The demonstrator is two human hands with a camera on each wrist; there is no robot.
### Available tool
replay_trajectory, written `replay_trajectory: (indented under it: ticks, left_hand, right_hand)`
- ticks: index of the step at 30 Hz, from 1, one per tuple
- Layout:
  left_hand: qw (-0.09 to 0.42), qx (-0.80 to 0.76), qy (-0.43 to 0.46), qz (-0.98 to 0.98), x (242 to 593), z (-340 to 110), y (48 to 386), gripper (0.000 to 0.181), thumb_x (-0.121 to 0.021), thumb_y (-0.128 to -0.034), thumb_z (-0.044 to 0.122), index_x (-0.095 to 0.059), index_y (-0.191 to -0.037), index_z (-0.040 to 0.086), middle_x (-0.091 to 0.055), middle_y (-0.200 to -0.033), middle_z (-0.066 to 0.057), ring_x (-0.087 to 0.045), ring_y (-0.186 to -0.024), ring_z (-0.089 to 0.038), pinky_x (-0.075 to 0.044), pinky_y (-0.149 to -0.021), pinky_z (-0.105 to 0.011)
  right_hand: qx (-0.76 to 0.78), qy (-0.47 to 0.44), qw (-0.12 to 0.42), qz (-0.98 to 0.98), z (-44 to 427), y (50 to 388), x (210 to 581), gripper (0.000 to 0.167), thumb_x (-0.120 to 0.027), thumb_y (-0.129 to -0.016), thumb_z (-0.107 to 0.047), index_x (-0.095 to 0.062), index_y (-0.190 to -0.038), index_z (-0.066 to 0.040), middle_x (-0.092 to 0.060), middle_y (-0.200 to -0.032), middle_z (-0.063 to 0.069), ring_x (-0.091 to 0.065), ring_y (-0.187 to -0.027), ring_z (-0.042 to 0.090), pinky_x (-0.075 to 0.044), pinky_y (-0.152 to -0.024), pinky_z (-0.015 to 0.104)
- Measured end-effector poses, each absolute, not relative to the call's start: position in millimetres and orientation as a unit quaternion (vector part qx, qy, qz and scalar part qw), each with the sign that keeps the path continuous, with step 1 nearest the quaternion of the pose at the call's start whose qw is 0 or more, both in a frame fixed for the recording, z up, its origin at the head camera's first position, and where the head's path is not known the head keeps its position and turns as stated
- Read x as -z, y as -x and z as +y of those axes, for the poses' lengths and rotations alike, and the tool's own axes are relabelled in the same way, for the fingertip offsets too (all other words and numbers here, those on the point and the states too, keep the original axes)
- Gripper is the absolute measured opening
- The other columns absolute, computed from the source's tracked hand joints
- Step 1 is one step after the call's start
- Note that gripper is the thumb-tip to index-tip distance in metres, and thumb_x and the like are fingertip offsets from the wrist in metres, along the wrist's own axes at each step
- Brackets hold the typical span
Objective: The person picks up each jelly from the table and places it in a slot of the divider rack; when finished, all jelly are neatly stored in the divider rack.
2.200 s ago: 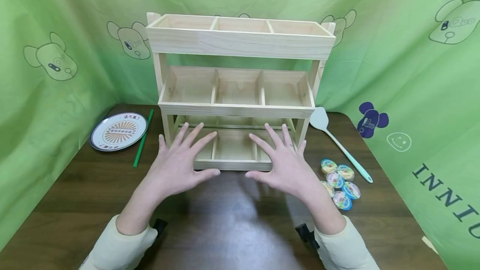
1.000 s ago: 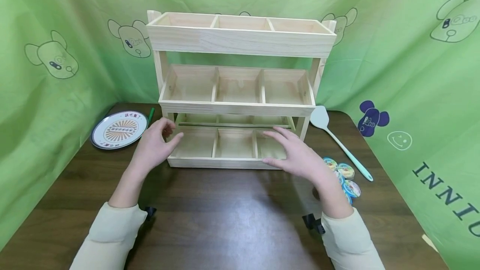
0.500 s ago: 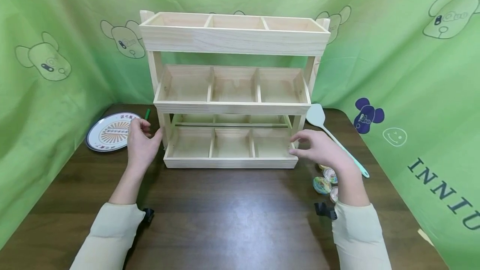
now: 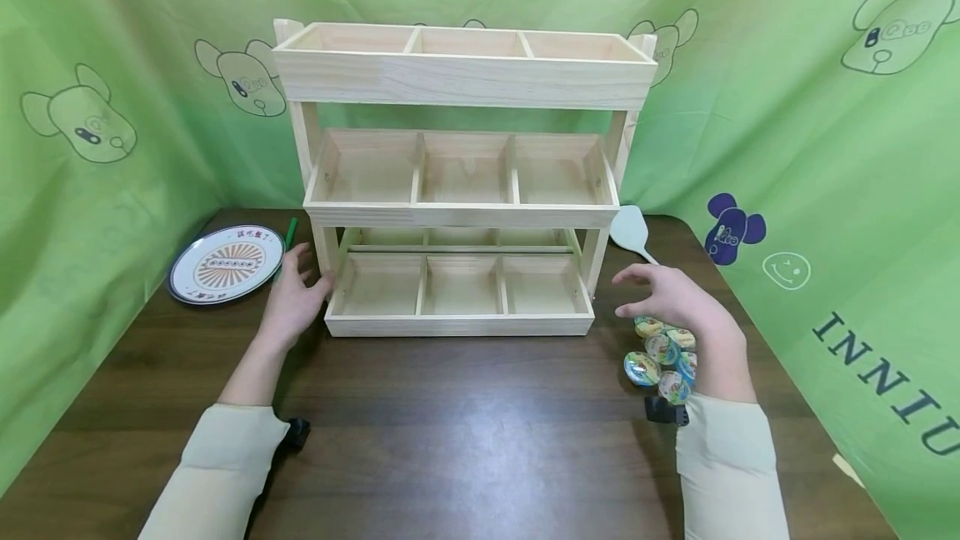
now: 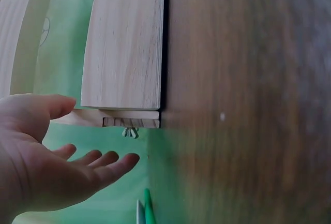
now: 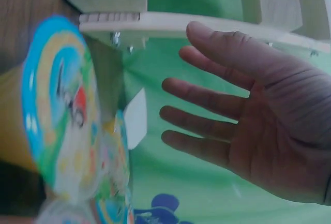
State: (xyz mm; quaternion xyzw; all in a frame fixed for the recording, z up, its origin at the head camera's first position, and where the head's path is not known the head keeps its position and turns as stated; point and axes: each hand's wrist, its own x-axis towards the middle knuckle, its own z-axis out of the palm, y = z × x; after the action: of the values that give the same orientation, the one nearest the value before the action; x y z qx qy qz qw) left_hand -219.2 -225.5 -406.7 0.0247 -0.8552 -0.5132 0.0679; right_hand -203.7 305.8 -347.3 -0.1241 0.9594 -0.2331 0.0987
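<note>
A pale wooden three-tier rack [image 4: 462,213] stands at the middle, each tier split into three compartments. My left hand [image 4: 294,300] is beside its lower left end, fingers loosely bent and holding nothing. In the left wrist view, its thumb is near the end of a rack tray [image 5: 124,53], with a wing nut [image 5: 130,132] beyond. My right hand [image 4: 678,300] hovers to the right of the rack, above small cups with printed lids [image 4: 662,348]. In the right wrist view its fingers are apart and hold nothing, with one cup lid [image 6: 64,110] close to the camera.
On the left lies a white plate [image 4: 227,265] with a blue rim, a green stick [image 4: 291,232] beside it, partly hidden. A pale spatula [image 4: 630,228] lies at the right, its handle hidden by my right hand. Green printed cloth [image 4: 787,123] surrounds the brown table [image 4: 465,432].
From spread in front of the rack's bottom tray, both hands have moved apart, the left to the rack's left end, the right toward the cups. The view has shifted slightly.
</note>
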Motion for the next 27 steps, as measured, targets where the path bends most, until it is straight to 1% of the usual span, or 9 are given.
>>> replay_trajectory:
  ticks: [2, 6, 11, 12, 17, 21, 23, 25, 27]
  left_hand:
    - [0.053, 0.52, -0.013, -0.852, 408.0, -224.3, 220.4, 0.074, -0.054, -0.103, 0.016, -0.009, -0.16, 0.0, -0.022, -0.16, -0.03, -0.028, -0.142, -0.052, -0.029, -0.113, -0.061]
    - [0.033, 0.519, 0.0, -0.854, 409.8, -222.4, 221.0, 0.075, -0.053, -0.1031, 0.012, -0.006, -0.16, -0.001, -0.02, -0.161, -0.03, -0.026, -0.144, -0.049, -0.027, -0.114, -0.06]
    - [0.012, 0.501, -0.001, -0.865, 411.6, -220.9, 219.2, 0.078, -0.053, -0.1035, 0.013, -0.002, -0.161, 0.0, -0.021, -0.16, -0.032, -0.029, -0.142, -0.049, -0.03, -0.111, -0.063]
    - [0.007, 0.502, 0.0, -0.865, 412.3, -220.5, 219.1, 0.078, -0.052, -0.1038, 0.014, -0.001, -0.161, 0.0, -0.022, -0.159, -0.034, -0.031, -0.141, -0.049, -0.033, -0.109, -0.063]
    - [0.003, 0.499, 0.005, -0.867, 417.0, -220.2, 219.5, 0.076, -0.052, -0.1043, 0.015, -0.003, -0.16, -0.002, -0.034, -0.151, -0.037, -0.042, -0.132, -0.046, -0.04, -0.104, -0.058]
    - [0.005, 0.49, 0.005, -0.872, 418.7, -220.0, 219.5, 0.075, -0.053, -0.1034, 0.014, -0.006, -0.159, -0.003, -0.041, -0.144, -0.037, -0.047, -0.125, -0.044, -0.042, -0.101, -0.056]
    - [0.003, 0.487, 0.005, -0.873, 419.3, -220.0, 219.4, 0.075, -0.053, -0.103, 0.013, -0.007, -0.159, -0.003, -0.043, -0.143, -0.037, -0.048, -0.123, -0.044, -0.043, -0.1, -0.055]
    - [0.0, 0.484, 0.005, -0.875, 419.8, -219.8, 219.4, 0.074, -0.053, -0.1026, 0.012, -0.008, -0.159, -0.004, -0.043, -0.142, -0.037, -0.048, -0.123, -0.043, -0.044, -0.099, -0.054]
    - [-0.003, 0.484, 0.005, -0.875, 420.2, -219.7, 219.5, 0.073, -0.053, -0.1029, 0.012, -0.009, -0.159, -0.004, -0.043, -0.142, -0.037, -0.049, -0.122, -0.043, -0.044, -0.098, -0.054]
  right_hand:
    - [0.228, 0.119, 0.112, 0.96, 311.6, 203.8, 350.1, 0.056, -0.081, -0.085, -0.026, -0.061, -0.132, -0.003, -0.056, -0.136, 0.03, -0.048, -0.127, 0.052, -0.041, -0.099, 0.064]
    - [0.223, 0.112, 0.145, 0.958, 322.5, 204.5, 355.3, 0.06, -0.082, -0.083, -0.024, -0.06, -0.133, 0.0, -0.057, -0.133, 0.031, -0.052, -0.122, 0.051, -0.044, -0.095, 0.063]
    - [0.23, 0.102, 0.175, 0.952, 331.4, 206.2, 361.1, 0.06, -0.083, -0.08, -0.019, -0.06, -0.131, 0.003, -0.06, -0.129, 0.03, -0.056, -0.117, 0.048, -0.045, -0.093, 0.062]
    - [0.232, 0.1, 0.177, 0.951, 332.2, 206.4, 362.2, 0.059, -0.083, -0.08, -0.018, -0.06, -0.13, 0.004, -0.061, -0.128, 0.03, -0.056, -0.117, 0.048, -0.044, -0.094, 0.062]
    - [0.228, 0.099, 0.173, 0.953, 333.1, 208.2, 366.3, 0.054, -0.083, -0.079, -0.014, -0.063, -0.125, 0.005, -0.063, -0.123, 0.028, -0.058, -0.114, 0.046, -0.044, -0.095, 0.062]
    - [0.218, 0.098, 0.165, 0.957, 331.5, 211.6, 370.0, 0.048, -0.083, -0.079, -0.015, -0.066, -0.12, 0.004, -0.066, -0.118, 0.025, -0.062, -0.103, 0.038, -0.047, -0.091, 0.058]
    - [0.216, 0.098, 0.156, 0.959, 329.7, 214.4, 373.3, 0.045, -0.082, -0.079, -0.015, -0.066, -0.118, 0.003, -0.066, -0.117, 0.023, -0.062, -0.099, 0.034, -0.048, -0.089, 0.056]
    - [0.215, 0.098, 0.143, 0.961, 327.9, 216.9, 376.2, 0.044, -0.081, -0.08, -0.015, -0.067, -0.117, 0.002, -0.066, -0.117, 0.024, -0.062, -0.098, 0.034, -0.048, -0.089, 0.056]
    - [0.221, 0.097, 0.13, 0.962, 326.2, 218.9, 380.0, 0.044, -0.079, -0.081, -0.015, -0.066, -0.119, 0.002, -0.065, -0.119, 0.025, -0.061, -0.102, 0.038, -0.047, -0.092, 0.057]
